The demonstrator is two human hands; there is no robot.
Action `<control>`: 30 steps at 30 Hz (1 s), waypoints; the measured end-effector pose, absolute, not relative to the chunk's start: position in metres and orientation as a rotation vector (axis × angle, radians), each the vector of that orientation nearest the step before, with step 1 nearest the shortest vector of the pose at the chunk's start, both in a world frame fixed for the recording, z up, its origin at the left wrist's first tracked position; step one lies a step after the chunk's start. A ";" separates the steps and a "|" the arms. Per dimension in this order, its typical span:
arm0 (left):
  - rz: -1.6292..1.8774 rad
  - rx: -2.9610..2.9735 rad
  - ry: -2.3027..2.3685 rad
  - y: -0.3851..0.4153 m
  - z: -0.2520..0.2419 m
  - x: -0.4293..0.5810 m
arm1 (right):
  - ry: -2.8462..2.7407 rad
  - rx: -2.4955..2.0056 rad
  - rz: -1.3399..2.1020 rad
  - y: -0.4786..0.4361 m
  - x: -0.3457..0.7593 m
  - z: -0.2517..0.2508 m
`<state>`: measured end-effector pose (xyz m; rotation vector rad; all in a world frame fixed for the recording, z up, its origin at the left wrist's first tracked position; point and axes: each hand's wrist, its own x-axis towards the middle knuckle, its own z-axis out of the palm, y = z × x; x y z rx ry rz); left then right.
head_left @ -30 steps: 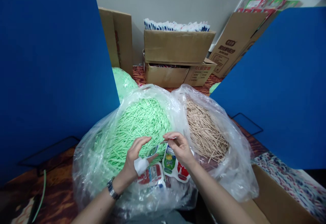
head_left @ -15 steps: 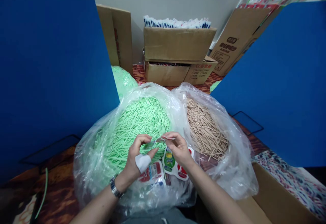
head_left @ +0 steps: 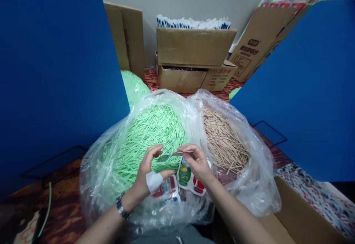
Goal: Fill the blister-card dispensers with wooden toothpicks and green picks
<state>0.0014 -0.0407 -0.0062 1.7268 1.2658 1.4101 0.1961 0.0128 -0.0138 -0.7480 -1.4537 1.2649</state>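
Above the near edge of the green sticks [head_left: 155, 133], my left hand [head_left: 151, 168] is spread, thumb and fingers apart, with white tape at the thumb's base and a metal watch on the wrist. My right hand [head_left: 196, 161] pinches a small, thin, clear packet [head_left: 181, 152] with reddish print, which reaches left toward my left hand. Below my hands lie a printed packet with green and red shapes [head_left: 184, 173] and a red-and-white packet [head_left: 169, 189]. To the right, brown sticks [head_left: 224, 138] fill a second clear plastic bag [head_left: 262, 185].
Stacked cardboard boxes [head_left: 194, 48] stand at the back, the top one filled with white-and-blue packets. Blue panels rise at left [head_left: 55, 59] and right [head_left: 310, 88]. An open carton [head_left: 307, 207] is at lower right, beside many wrapped pieces [head_left: 318, 196].
My left hand has opened wider, its thumb moving down away from the fingers. My right hand and the thin packet have shifted slightly right.
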 end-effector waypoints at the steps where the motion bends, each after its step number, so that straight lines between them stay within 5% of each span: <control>1: 1.393 1.748 1.265 -0.042 -0.007 0.000 | -1.449 -0.749 1.268 0.013 0.198 -0.014; 23: 1.527 1.905 1.225 -0.051 -0.016 -0.004 | -1.526 -0.728 1.252 0.004 0.201 -0.016; 30: 1.266 1.905 1.222 -0.052 -0.025 0.000 | -1.586 -0.699 1.225 0.002 0.203 -0.010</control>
